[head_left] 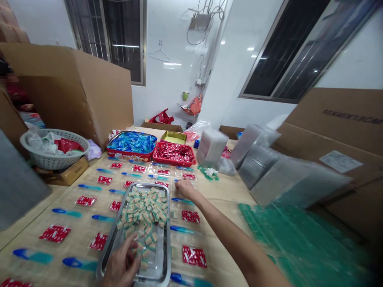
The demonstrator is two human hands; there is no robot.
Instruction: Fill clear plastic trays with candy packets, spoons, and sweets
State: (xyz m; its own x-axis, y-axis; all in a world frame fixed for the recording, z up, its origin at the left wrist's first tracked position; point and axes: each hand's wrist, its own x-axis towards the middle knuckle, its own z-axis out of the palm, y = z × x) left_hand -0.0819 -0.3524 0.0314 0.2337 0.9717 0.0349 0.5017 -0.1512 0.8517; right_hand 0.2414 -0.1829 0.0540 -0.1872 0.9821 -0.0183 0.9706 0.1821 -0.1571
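Note:
A metal tray (165, 255) holds a heap of small beige-and-teal blocks (146, 205); their kind is not clear. My left hand (121, 261) is at the tray's near left, its fingers curled over the loose blocks. Beyond the tray's far right corner, my right hand (186, 189) reaches down to the clear plastic packs, fingers pressed together. What either hand holds is hidden. Around the tray lie rows of clear packs, with blue plastic sticks (103, 218) and red white-patterned packets (190, 216) in them.
At the back are a tin of blue pieces (131, 141), a red tray of shiny red packets (175, 153) and a gold tin (173, 137). Clear plastic stacks (212, 147) and green sheets (296, 235) lie right. A grey basket (54, 159) and cardboard box (104, 87) stand left.

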